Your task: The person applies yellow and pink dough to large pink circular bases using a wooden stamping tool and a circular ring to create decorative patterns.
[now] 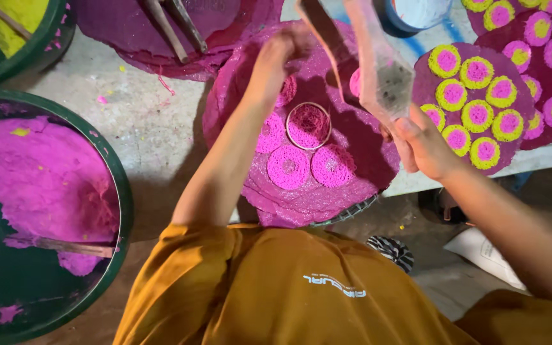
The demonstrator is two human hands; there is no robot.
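My left hand (280, 50) reaches over a round tray covered with a glittery pink sheet (359, 172), its fingers bunched together; I cannot tell whether anything is in them. Below it on the tray sits a metal ring (308, 126) filled with pink strands. Three flat pink discs (287, 167) lie beside the ring. My right hand (426, 145) is at the tray's right edge, gripping a flat, pink-stained paddle tool (384, 76) that points up and away, its blades above the tray.
A board of yellow-and-pink discs (474, 102) lies to the right. At left a green basin (119, 211) holds pink powder and a stick (65, 246). A basin of yellow powder (7, 25) and a purple sheet with metal rods (174, 25) are at the back.
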